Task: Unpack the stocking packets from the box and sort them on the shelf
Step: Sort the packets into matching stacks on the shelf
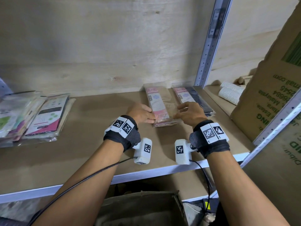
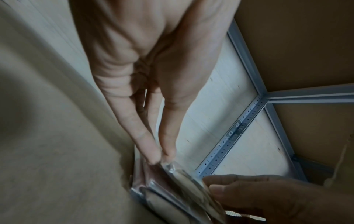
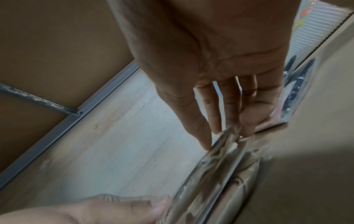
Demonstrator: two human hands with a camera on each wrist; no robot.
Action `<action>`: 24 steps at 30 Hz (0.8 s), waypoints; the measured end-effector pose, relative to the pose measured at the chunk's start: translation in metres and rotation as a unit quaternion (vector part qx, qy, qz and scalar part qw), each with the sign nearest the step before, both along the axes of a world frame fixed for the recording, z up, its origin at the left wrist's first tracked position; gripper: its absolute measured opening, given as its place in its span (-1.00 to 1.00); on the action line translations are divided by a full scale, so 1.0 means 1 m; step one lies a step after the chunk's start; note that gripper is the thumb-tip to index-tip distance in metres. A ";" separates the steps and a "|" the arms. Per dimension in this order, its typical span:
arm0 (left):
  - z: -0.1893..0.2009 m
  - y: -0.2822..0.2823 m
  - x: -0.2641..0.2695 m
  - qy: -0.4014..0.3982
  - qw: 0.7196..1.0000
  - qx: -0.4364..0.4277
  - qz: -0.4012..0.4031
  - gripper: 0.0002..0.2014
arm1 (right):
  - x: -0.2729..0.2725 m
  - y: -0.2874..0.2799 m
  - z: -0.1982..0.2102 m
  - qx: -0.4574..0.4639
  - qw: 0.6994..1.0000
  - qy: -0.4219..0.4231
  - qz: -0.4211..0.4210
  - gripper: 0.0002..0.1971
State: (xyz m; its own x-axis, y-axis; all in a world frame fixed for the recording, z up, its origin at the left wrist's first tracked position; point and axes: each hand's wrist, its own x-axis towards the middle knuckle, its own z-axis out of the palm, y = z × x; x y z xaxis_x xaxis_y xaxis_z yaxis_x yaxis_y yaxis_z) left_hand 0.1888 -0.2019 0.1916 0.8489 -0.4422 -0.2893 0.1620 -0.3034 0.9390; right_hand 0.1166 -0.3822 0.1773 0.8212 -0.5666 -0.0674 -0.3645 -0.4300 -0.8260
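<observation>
A stack of beige stocking packets lies on the shelf board near the back wall. Beside it on the right is a stack of dark stocking packets. My left hand pinches the left edge of the top beige packet between thumb and fingers. My right hand pinches the same packet's right edge, fingers on top and thumb underneath. The top packet sits slightly raised over the rest of the stack. The open brown box stands below the shelf's front edge; its inside is dark.
A loose pile of mixed coloured packets lies at the shelf's left. A grey upright post rises behind the dark stack. Right of it are rolled paper cups and a big printed carton.
</observation>
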 end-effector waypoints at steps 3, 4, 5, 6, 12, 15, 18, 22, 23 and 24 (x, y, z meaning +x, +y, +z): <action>-0.005 -0.004 0.001 0.006 1.000 0.023 0.012 -0.50 | 0.000 -0.004 -0.002 -0.004 0.999 0.028 0.017 -0.63; -0.006 -0.005 0.001 0.005 0.999 0.030 0.014 -0.49 | 0.000 -0.005 -0.002 -0.004 0.999 0.033 0.020 -0.64; -0.006 -0.006 0.001 0.004 0.999 0.034 0.016 -0.49 | -0.001 -0.006 -0.003 -0.004 0.999 0.035 0.023 -0.65; -0.006 -0.006 0.001 0.002 0.999 0.036 0.020 -0.50 | -0.001 -0.007 -0.004 -0.006 0.999 0.037 0.025 -0.66; -0.007 -0.011 0.000 0.007 0.998 0.050 0.037 -0.54 | -0.001 -0.009 -0.006 -0.009 0.998 0.051 0.038 -0.63; -0.007 -0.012 0.000 0.011 0.998 0.055 0.036 -0.54 | -0.001 -0.010 -0.008 -0.013 0.998 0.055 0.039 -0.65; -0.008 -0.010 0.000 0.004 0.998 0.054 0.034 -0.54 | -0.004 -0.011 -0.007 -0.014 0.997 0.054 0.047 -0.66; -0.007 0.004 0.004 -0.036 0.996 0.066 0.057 -0.49 | -0.008 -0.012 0.000 -0.048 0.998 0.021 0.039 -0.63; -0.006 0.011 0.006 -0.046 0.995 0.062 0.069 -0.49 | -0.010 -0.012 0.002 -0.060 0.998 0.002 0.031 -0.65; -0.004 0.018 0.008 -0.058 0.994 0.058 0.078 -0.50 | -0.011 -0.010 0.005 -0.071 0.997 -0.018 0.024 -0.69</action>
